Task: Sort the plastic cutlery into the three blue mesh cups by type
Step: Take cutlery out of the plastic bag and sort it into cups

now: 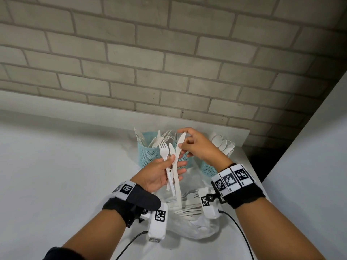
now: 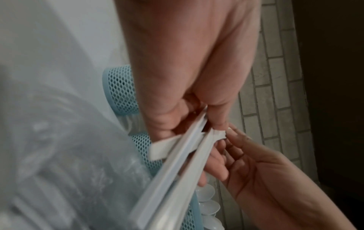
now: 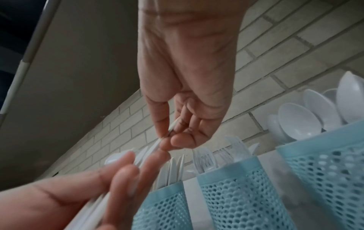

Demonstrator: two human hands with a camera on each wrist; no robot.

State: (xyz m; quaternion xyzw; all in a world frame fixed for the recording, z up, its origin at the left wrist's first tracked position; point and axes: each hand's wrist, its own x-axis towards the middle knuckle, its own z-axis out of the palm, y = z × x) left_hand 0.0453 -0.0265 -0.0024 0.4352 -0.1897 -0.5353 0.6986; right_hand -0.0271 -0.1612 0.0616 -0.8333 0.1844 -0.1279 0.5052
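Note:
My left hand (image 1: pixel 169 169) grips a small bunch of white plastic cutlery by the handles: a fork (image 1: pixel 163 147) and two knives. My right hand (image 1: pixel 187 143) pinches the blade of the taller knife (image 1: pixel 180 141) between thumb and fingers; the right wrist view shows that pinch on the knife (image 3: pixel 173 126). Behind the hands stand three blue mesh cups. The left cup (image 1: pixel 148 154) holds knives, the middle cup (image 3: pixel 236 194) holds forks (image 3: pixel 204 160), and the right cup (image 1: pixel 208 169) holds spoons (image 1: pixel 223 143). My hands hide most of the middle cup in the head view.
A clear plastic bag (image 1: pixel 187 209) with more white cutlery lies on the white table (image 1: pixel 65 166) below my hands. A brick wall (image 1: pixel 169 62) rises just behind the cups. The table ends at the right beside a dark gap (image 1: pixel 262 152).

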